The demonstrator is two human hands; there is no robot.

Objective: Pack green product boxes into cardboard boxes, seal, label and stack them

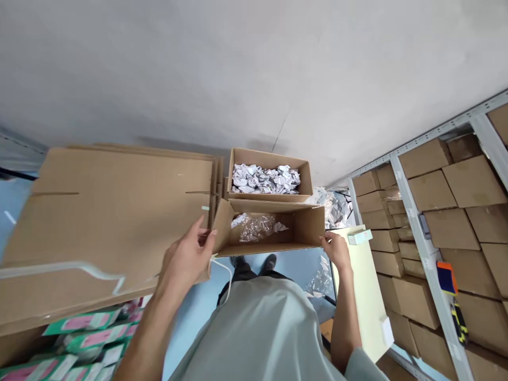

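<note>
An open cardboard box (309,228) is in front of my body, its top facing up. Inside lie clear crumpled plastic (257,228) and a few scraps of white paper. My left hand (193,248) grips the box's left end, thumb and fingers closed at the rim. At the opposite end, my right hand (336,248) pinches the near right corner of the rim. Just beyond it, against the wall, is a second open cardboard box (305,180), holding many crumpled white paper pieces (265,179). A white cord (226,267) hangs by my left hand.
Flattened cardboard sheets (119,211) are stacked at left, above green and pink packages (91,336). To the right are a pale yellow table (357,286) with a small mint box (360,236), and a metal shelf (413,206) full of cartons. Plastic scraps (322,278) lie on the floor.
</note>
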